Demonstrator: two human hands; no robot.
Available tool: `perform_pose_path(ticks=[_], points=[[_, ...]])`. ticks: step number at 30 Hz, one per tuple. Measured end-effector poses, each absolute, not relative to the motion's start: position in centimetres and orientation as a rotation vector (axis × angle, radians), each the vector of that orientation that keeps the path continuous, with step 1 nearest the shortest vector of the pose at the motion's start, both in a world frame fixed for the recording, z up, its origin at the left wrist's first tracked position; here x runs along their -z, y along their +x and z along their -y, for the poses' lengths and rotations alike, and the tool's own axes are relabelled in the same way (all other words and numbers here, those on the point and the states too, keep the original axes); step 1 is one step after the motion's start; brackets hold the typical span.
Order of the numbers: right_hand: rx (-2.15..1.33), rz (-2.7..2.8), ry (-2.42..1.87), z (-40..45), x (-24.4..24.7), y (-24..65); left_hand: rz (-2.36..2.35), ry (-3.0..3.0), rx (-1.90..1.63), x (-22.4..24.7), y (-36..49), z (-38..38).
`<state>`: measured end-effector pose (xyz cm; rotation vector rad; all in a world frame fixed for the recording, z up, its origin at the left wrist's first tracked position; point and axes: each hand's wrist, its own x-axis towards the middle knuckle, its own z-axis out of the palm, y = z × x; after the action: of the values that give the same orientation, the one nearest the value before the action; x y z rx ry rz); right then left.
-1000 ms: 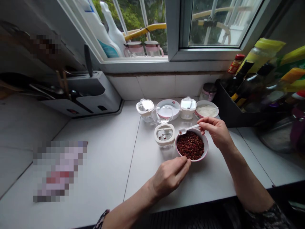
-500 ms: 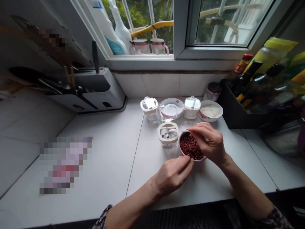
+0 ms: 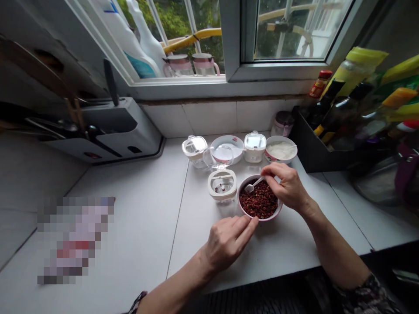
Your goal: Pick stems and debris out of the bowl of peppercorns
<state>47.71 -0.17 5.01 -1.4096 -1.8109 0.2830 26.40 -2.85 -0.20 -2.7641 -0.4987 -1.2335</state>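
Observation:
A white bowl with a pink rim point(image 3: 277, 208) holds a heap of dark red Sichuan peppercorns point(image 3: 258, 201). My right hand point(image 3: 284, 185) pinches a small white spoon point(image 3: 253, 185), whose scoop sits on the peppercorns at the bowl's far side. My left hand point(image 3: 227, 242) has its fingers closed, and their tips are at the bowl's front rim. Just left of the bowl stands an open square glass jar with a white collar point(image 3: 221, 185), with a few red grains inside. Its clear hinged lid point(image 3: 218, 157) stands tilted open behind it.
Behind stand two lidded glass jars point(image 3: 195, 151), a white dish point(image 3: 227, 148) and a bowl of white paste point(image 3: 280, 149). A black caddy of bottles point(image 3: 322, 150) is at right, a knife block point(image 3: 111, 131) at left, and a blurred packet point(image 3: 75, 240) lies on the white counter point(image 3: 137, 192).
The spoon has swung back from over the open jar to the bowl, with my right hand moving with it. The open jar now holds red grains. My left hand stays at the rim.

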Motion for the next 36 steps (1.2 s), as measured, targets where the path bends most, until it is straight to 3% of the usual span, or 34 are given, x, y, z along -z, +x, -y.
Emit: perform_pose_path(ticks=[10,36], points=[[-0.487,1.657,-1.465,-0.13,-5.08,48.19,0.504,-2.752,1.236,0.37,26.42,2.91],[-0.478,1.612,-1.500,-0.24,-4.84,48.13,0.502,-2.765,1.220,0.61,26.34,2.93]])
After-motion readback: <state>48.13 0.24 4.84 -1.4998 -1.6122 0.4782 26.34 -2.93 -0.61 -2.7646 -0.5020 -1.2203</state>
